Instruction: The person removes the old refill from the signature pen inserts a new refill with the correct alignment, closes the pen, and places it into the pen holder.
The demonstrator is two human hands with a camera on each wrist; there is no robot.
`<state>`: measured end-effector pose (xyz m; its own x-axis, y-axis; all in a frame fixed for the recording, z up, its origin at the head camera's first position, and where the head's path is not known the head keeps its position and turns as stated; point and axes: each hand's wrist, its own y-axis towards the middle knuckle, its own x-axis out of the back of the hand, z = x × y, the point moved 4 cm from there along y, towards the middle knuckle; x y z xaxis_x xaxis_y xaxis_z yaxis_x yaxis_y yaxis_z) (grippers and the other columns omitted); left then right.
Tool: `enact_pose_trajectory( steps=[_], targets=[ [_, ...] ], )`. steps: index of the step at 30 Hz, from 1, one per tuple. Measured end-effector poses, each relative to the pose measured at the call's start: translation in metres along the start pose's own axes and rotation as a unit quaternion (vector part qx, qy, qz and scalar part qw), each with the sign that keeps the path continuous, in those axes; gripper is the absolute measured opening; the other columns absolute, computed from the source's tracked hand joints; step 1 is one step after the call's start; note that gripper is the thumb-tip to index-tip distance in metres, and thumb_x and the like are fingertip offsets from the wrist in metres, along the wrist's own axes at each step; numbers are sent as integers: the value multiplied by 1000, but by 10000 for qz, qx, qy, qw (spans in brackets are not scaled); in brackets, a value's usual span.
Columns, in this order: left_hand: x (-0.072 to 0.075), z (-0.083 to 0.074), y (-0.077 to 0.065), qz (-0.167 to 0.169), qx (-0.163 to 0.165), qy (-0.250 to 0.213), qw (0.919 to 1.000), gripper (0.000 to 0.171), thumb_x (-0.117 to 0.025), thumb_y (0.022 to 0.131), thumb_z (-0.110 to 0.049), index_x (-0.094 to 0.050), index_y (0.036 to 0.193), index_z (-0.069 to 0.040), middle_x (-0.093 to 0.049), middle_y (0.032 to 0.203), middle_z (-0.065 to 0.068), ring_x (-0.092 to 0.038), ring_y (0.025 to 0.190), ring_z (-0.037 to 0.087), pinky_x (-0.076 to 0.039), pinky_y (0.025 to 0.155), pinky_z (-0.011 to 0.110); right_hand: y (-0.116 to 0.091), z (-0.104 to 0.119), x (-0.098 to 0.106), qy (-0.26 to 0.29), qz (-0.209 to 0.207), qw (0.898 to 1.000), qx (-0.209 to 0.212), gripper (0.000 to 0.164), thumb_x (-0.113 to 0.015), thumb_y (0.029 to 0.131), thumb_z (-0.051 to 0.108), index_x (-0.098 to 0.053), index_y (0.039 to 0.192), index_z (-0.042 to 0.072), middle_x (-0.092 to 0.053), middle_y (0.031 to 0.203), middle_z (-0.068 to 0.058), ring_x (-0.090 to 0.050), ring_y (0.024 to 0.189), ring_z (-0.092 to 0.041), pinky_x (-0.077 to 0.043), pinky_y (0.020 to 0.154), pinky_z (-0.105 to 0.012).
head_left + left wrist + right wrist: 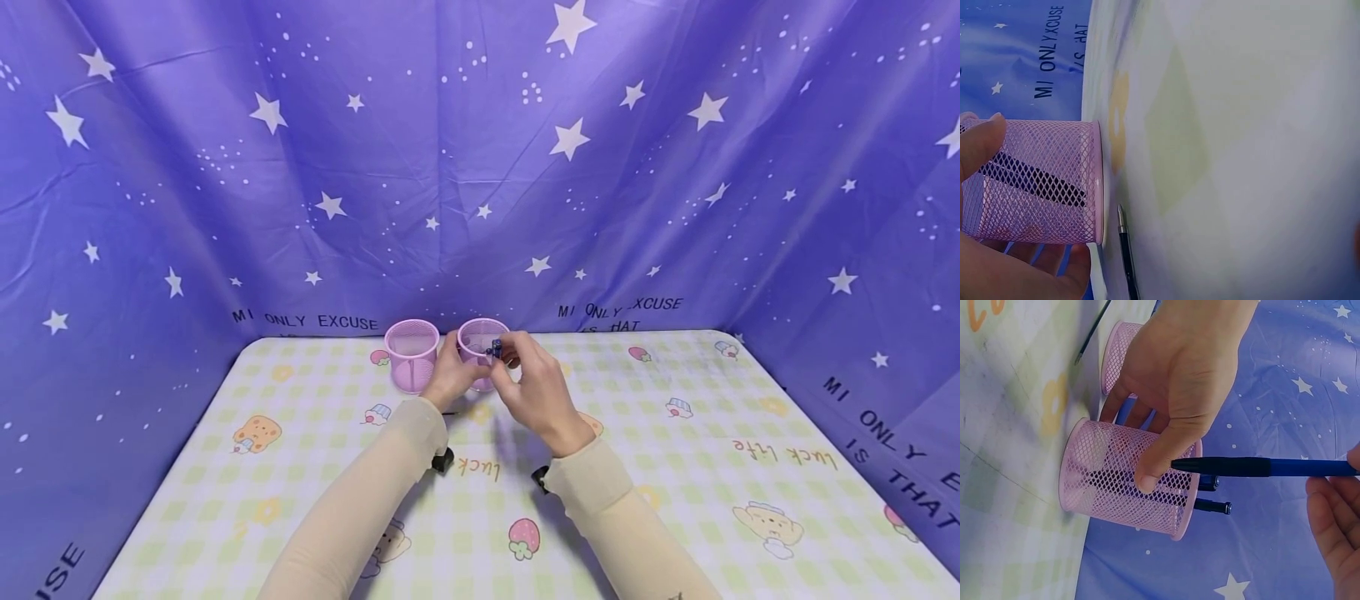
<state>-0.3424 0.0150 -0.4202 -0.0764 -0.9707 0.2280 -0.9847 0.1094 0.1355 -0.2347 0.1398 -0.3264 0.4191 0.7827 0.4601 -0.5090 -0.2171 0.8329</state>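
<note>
My left hand [452,375] grips a pink mesh pen holder [1107,456] round its side, thumb on the near face and fingers behind. Dark pens [1213,506] stand inside it, their ends poking past the rim. Between the fingertips of my right hand [538,393] is a blue pen with a black grip [1241,467]. Its black end points toward the holder and overlaps my left thumb by the rim in the right wrist view. A second pink mesh holder [412,371] stands just left of my left hand.
On the table by the gripped holder's base lies a thin dark pen [1127,259]. The checked tablecloth [675,467] carries cartoon prints. A purple starry curtain [450,167] hangs close behind the holders and along both sides.
</note>
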Motion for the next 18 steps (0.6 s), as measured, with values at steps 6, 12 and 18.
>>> enact_pose_trajectory(
  steps=[6,12,18],
  targets=[
    [0,0,0,11,53,-6,10000,82,-81,66,-11,-39,136,-2,-53,127,17,-51,117,30,-39,102,40,1,-1,1,77,-185,9998,0,23,-63,79,-2,-56,101,0,-62,87,-9,-62,74,-18,-53,68,-29],
    [0,1,1,21,122,6,9999,83,-80,67,-8,-38,138,-3,-52,129,17,-50,119,31,-39,102,41,3,-1,0,41,-296,9996,11,25,-64,79,-5,-57,102,-2,-62,88,-10,-63,76,-19,-53,71,-29],
    [-1,1,1,54,223,14,9997,84,-81,66,-7,-37,138,-5,-52,130,15,-50,120,30,-39,103,41,5,-2,0,-21,-496,9986,155,22,-64,79,-5,-56,100,-1,-62,87,-10,-62,78,-21,-53,73,-30]
  ],
)
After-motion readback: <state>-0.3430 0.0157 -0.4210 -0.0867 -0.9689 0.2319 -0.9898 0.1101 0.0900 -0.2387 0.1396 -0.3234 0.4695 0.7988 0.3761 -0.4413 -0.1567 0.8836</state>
